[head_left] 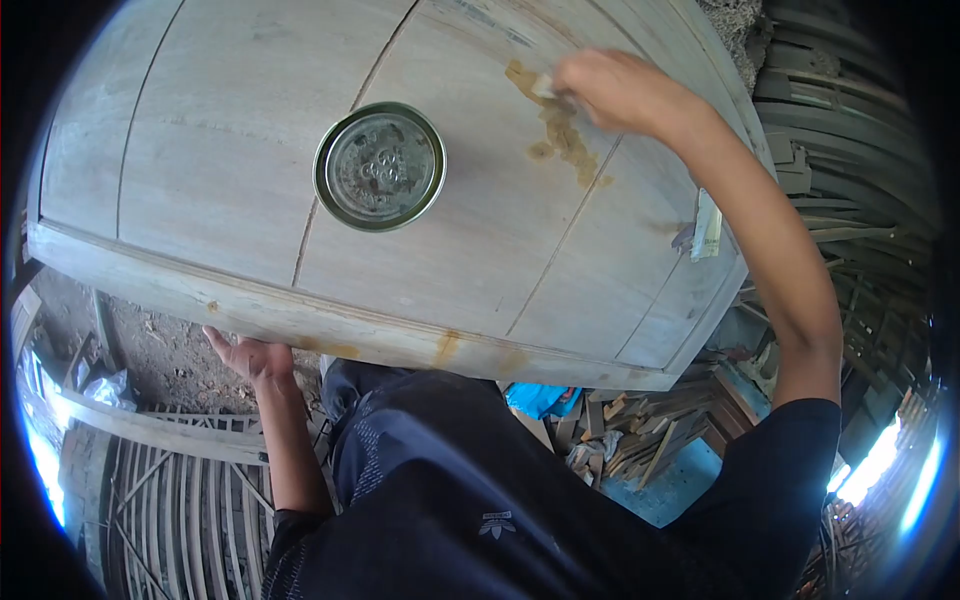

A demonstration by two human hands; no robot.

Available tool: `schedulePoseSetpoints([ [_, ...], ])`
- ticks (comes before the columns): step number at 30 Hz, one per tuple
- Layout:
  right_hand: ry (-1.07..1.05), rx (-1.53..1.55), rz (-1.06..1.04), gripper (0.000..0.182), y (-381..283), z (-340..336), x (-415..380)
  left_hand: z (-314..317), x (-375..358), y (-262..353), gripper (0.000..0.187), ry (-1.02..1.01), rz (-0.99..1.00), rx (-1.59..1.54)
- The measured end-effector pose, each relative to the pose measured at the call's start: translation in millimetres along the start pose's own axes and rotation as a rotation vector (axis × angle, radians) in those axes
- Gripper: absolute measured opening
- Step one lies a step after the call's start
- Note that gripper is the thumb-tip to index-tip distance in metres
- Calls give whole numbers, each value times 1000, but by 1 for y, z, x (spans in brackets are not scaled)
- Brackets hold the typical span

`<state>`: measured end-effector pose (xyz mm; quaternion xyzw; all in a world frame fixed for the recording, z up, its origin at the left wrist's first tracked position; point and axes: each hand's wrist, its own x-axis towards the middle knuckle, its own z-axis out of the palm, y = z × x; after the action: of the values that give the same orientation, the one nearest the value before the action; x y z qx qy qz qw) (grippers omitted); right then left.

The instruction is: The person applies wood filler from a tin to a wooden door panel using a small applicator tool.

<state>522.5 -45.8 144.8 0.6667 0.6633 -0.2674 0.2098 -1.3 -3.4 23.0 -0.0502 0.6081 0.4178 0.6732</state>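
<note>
A pale wooden panel (230, 180) with dark seam lines spreads in front of me. Near its far right side my right hand (612, 90) is closed around a small whitish piece (543, 86), whose exact kind is blurred. That piece touches a yellow-brown smear (565, 140) on the wood. My left hand (250, 360) rests against the panel's near edge from below, thumb stretched out and the other fingers partly hidden. A round metal tin (382, 166), a dusty disc at its top, stands mid-panel.
A whitish packet (706, 226) lies at the panel's right side, beside a small purplish-grey scrap (683, 238). Wood offcuts (650, 430) and a blue plastic bag (543, 400) are below the near edge. Slatted wooden frames (190, 500) stand at lower left; stacked curved wood pieces (850, 150) line the right.
</note>
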Motion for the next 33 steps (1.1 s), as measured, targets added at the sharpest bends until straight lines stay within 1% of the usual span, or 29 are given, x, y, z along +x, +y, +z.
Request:
schedulePoseSetpoints([
  [1,-1,9,-4,11,-12,-5,11,0,0,3,93,34,-41,-18],
  [3,186,69,-138,13,-31,-18,31,0,0,3,93,27,-36,-23],
  [4,187,77,-134,13,-38,-22,34,0,0,2,93,21,-42,-34],
  [6,-69,-20,5,14,-47,-27,33,2,-3,1,93,0,-28,-11],
  [9,-44,-9,31,16,-20,26,11,2,-5,-1,92,-1,-13,1],
  [11,-45,31,65,16,-16,34,-15,3,-4,0,92,2,-8,-5],
  [13,-38,70,104,16,-8,38,-47,1,-3,4,89,34,-75,-50],
  [14,-52,117,122,18,1,40,-64,0,-1,5,89,20,-78,-50],
  [16,-71,158,148,22,8,32,-95,-3,1,1,89,-33,-17,-24],
  [18,222,406,284,29,2,18,-129,-6,6,1,87,7,-21,7],
  [19,218,409,298,29,-2,23,-141,-5,6,2,86,42,-16,43],
  [21,373,549,387,28,-7,44,-158,2,3,-2,85,41,9,89],
  [22,398,592,395,28,-11,60,-158,5,1,-4,84,51,43,124],
  [23,402,596,399,28,-16,81,-153,5,4,-4,84,47,44,130],
  [25,522,383,251,28,-25,117,-133,0,6,0,83,39,15,165],
  [26,527,390,249,28,-25,122,-122,0,6,0,83,39,22,168],
  [28,576,317,175,28,-25,130,-104,5,3,-2,89,41,11,146],
  [32,562,328,164,32,-18,154,-110,5,2,0,87,36,-12,126],
  [33,290,318,292,30,-15,130,-116,6,1,-2,85,39,4,119],
])
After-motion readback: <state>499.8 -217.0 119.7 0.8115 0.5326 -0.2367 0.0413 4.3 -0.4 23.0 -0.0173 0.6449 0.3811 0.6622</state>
